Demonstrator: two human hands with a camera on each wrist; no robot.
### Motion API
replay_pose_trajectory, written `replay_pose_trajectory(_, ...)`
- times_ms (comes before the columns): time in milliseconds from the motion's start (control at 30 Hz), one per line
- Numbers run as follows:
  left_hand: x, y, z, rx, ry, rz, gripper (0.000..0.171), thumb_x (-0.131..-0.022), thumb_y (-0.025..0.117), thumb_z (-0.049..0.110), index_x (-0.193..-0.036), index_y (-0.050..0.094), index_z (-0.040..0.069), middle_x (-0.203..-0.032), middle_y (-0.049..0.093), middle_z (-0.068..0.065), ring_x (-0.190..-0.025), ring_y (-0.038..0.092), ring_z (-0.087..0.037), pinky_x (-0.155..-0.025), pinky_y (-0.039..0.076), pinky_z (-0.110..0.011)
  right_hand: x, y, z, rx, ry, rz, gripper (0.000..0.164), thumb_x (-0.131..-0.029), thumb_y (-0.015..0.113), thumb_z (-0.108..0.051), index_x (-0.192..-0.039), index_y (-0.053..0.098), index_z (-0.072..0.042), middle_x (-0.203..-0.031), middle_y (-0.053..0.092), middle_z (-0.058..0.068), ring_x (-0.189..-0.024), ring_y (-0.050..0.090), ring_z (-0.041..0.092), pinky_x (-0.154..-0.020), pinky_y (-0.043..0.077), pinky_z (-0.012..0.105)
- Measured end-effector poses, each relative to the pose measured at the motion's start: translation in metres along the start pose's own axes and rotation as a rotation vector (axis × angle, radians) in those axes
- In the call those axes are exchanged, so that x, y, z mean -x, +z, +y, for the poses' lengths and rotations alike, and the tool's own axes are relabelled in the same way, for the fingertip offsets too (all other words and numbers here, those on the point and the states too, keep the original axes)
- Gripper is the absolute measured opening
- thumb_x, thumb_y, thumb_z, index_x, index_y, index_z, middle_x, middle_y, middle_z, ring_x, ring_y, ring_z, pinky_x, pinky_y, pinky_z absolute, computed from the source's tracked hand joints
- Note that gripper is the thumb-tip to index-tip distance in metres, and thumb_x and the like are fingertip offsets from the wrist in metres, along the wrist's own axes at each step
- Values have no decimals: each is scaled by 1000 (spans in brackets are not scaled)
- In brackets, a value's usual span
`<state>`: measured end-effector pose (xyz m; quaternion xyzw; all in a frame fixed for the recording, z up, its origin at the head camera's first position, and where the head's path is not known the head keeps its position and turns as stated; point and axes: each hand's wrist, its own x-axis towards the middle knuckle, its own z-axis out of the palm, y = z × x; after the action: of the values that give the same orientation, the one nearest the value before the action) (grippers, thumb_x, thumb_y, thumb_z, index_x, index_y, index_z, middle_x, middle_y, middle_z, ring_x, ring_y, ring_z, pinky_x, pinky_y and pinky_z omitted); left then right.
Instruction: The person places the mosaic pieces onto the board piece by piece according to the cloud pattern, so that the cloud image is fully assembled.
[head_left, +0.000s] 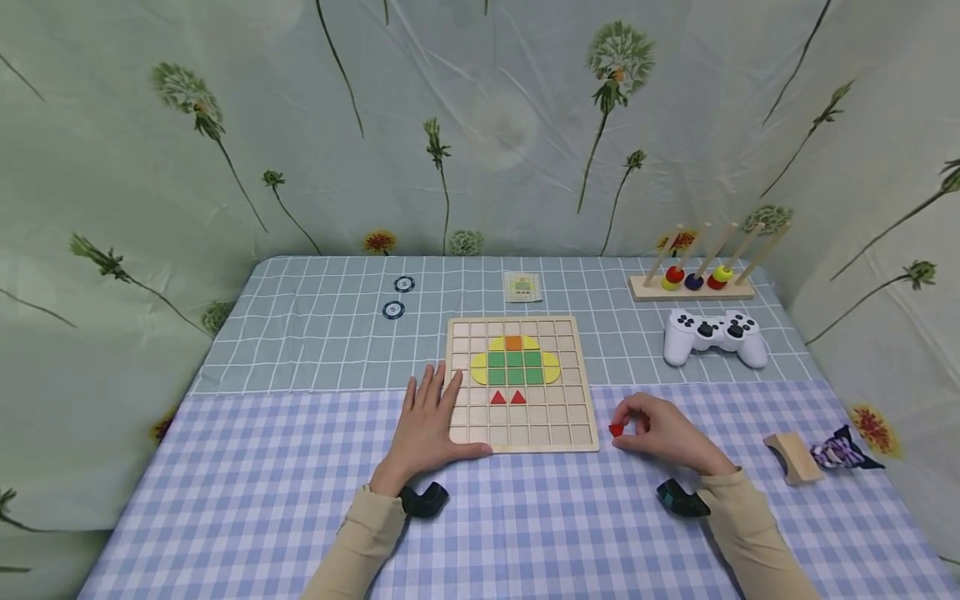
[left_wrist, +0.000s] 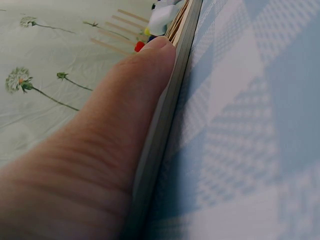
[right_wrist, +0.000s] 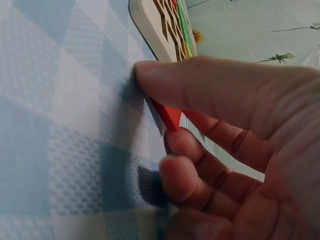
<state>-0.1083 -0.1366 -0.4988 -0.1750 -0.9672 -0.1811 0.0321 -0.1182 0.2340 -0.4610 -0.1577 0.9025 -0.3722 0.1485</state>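
Note:
A square wooden grid board (head_left: pixel 555 413) lies mid-table, with yellow rounded pieces (head_left: pixel 552 367), green squares (head_left: pixel 515 359), an orange square (head_left: pixel 513 342) and two red triangles (head_left: pixel 498 398) set in its cells. My left hand (head_left: pixel 426 429) rests spread on the board's lower left corner; in the left wrist view its thumb (left_wrist: pixel 135 80) lies along the board's edge. To the right of the board my right hand (head_left: pixel 660 429) pinches a red piece (right_wrist: pixel 169 116) between thumb and fingers, close over the checked cloth. Those fingers hide part of the piece.
A pattern card (head_left: pixel 522 287) lies behind the board, two round chips (head_left: pixel 393 310) to its left. At the back right are a peg stand with beads (head_left: pixel 693 287) and a white game controller (head_left: pixel 715 337). An arched wooden block (head_left: pixel 795 458) and a patterned bundle (head_left: pixel 843 451) lie far right.

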Motion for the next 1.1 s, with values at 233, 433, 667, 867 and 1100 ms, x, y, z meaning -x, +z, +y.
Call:
replay_pose_trajectory(233,1,-1,0,1,-13,-19,122,-64,54,86,-152,21,9,-156,13,-17,-143,1,-31,-112,-2,-48,0,3,-1,-22,15,-18,24,-72,83,-15,-87,64,-12,-75,54,-1,-62,44,16,-52,35,25)
replay_pose_trajectory(433,1,-1,0,2,-8,-16,121,-64,54,86,-152,23,8,-155,13,-18,-143,2,-32,-112,-1,-49,0,3,0,-51,63,-10,23,-71,84,-15,-87,68,-11,-74,55,-1,-58,42,15,-49,33,24)
replay_pose_trajectory(667,1,0,1,3,-12,-27,121,-64,55,85,-152,21,9,-156,12,-17,-143,0,-31,-112,-2,-48,0,4,-2,-92,93,-26,20,-72,83,-13,-87,71,-10,-74,57,-1,-56,43,15,-48,33,24)
replay_pose_trajectory(867,1,2,0,1,-1,-10,120,-64,55,85,-152,22,9,-155,14,-18,-143,1,-31,-113,-1,-48,0,5,-5,-111,112,-38,16,-74,79,-9,-87,71,-10,-75,59,-1,-54,44,14,-46,33,23)
replay_pose_trajectory(1100,1,-2,1,7,1,-9,120,-64,57,84,-151,24,8,-155,13,-19,-142,2,-33,-112,0,-50,-11,5,-3,-188,143,43,20,-75,78,-8,-90,65,-7,-78,61,3,-54,41,14,-46,31,23)
